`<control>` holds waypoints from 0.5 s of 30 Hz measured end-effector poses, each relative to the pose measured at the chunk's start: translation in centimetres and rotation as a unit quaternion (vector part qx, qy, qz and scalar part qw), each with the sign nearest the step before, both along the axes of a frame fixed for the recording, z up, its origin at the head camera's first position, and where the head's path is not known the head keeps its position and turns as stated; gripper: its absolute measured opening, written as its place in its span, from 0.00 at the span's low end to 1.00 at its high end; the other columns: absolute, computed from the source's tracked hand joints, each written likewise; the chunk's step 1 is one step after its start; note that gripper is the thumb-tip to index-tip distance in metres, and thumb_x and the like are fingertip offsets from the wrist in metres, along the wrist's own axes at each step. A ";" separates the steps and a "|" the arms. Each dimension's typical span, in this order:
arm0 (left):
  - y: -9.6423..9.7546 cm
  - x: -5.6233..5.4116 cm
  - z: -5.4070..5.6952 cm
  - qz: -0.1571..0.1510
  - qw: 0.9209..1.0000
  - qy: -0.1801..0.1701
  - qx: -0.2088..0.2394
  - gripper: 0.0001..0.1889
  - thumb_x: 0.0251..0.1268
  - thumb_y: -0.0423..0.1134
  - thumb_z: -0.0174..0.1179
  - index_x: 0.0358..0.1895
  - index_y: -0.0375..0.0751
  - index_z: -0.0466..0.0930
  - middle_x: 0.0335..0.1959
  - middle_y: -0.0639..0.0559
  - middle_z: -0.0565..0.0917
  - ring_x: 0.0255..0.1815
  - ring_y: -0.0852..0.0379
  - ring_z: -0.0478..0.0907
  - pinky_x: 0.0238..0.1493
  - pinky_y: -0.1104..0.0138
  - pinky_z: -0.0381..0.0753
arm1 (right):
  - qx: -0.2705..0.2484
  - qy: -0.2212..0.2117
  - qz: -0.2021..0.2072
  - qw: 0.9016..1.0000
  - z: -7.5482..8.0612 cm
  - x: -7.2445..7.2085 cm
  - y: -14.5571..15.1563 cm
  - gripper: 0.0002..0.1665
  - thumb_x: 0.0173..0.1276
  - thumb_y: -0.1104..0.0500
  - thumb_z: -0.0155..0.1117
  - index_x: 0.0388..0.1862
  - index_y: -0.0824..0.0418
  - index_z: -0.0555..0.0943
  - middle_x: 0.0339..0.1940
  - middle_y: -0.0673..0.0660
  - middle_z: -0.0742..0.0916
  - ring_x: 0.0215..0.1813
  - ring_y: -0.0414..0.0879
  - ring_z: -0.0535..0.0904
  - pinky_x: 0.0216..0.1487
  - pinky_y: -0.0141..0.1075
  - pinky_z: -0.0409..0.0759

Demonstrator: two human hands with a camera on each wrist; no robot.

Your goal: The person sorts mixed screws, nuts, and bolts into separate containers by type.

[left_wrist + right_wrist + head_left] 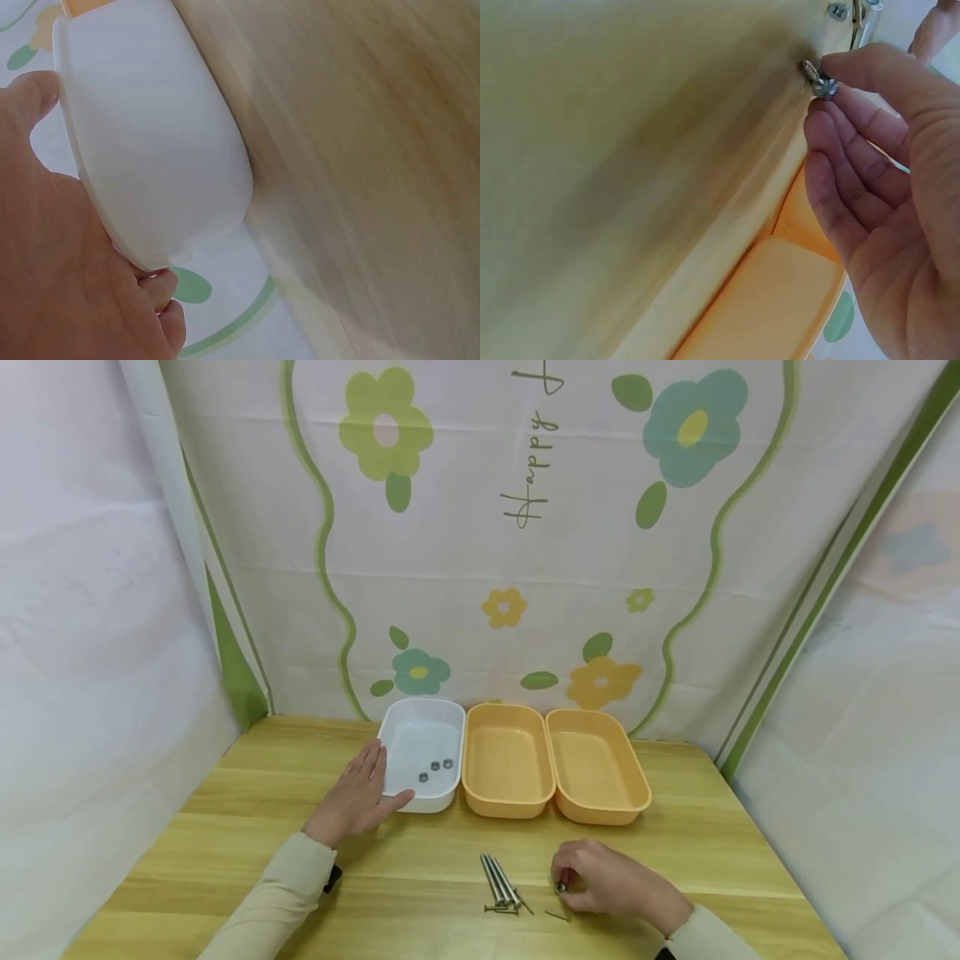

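We see the right hand [603, 877], at the lower right of the frame, with its fingers curled in and their tips closed in a pinch on a small silver hexagonal metal nut [560, 887] just above the wooden tabletop [420, 868]; we cannot tell whether the ribbed bit beside it in the right wrist view is a second piece. From those fingers, the white rectangular plastic tray [420, 735] lies up and to the left, its long axis running up the frame, with three silver metal nuts [435, 766] inside near its lower end. The left hand [356, 793] is far nearer that tray, fingers straight along its left rim and thumb spread along its near edge, with hold of nothing smaller. Between the nut and the white tray we judge the middle orange rectangular plastic tray [510, 735] the one to clear. The long silver metal screws [498, 881] lie left of the pinch, slanting from upper left to lower right.
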State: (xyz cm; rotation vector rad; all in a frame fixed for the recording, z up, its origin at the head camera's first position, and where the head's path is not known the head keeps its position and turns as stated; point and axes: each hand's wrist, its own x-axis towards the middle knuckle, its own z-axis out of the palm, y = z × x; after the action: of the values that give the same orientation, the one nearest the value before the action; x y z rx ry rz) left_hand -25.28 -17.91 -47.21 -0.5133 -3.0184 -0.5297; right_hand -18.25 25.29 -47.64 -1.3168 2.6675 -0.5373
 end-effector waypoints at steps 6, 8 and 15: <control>0.1 0.2 0.1 -0.003 1.000 -0.009 0.000 0.55 0.79 0.69 0.47 0.81 0.18 0.45 0.86 0.26 0.45 0.88 0.29 0.43 0.86 0.38 0.51 | 0.017 0.011 0.002 1.000 0.9 -1.0 -0.5 0.09 0.60 0.62 0.74 0.34 0.49 0.84 0.33 0.39 0.83 0.36 0.27 0.75 0.38 0.21 0.77; 0.1 0.2 0.1 -0.003 1.000 -0.008 0.000 0.55 0.79 0.69 0.47 0.81 0.18 0.45 0.86 0.26 0.44 0.88 0.29 0.43 0.86 0.38 0.51 | 0.016 0.009 0.007 1.000 1.5 -1.4 -0.7 0.09 0.59 0.63 0.74 0.33 0.50 0.83 0.31 0.40 0.82 0.34 0.28 0.75 0.36 0.21 0.77; 0.0 0.2 0.3 0.000 1.000 -0.004 0.001 0.55 0.79 0.69 0.47 0.81 0.18 0.45 0.86 0.26 0.45 0.88 0.29 0.43 0.85 0.38 0.51 | 0.027 0.007 0.025 0.999 4.1 -2.6 -1.7 0.10 0.58 0.64 0.74 0.31 0.52 0.81 0.29 0.43 0.82 0.31 0.31 0.75 0.33 0.21 0.75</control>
State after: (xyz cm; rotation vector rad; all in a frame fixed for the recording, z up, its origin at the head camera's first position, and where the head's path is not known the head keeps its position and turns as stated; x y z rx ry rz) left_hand -25.06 -17.87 -46.91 -0.5137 -3.0250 -0.5347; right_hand -20.86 23.62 -43.57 -1.3734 2.6323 -0.4495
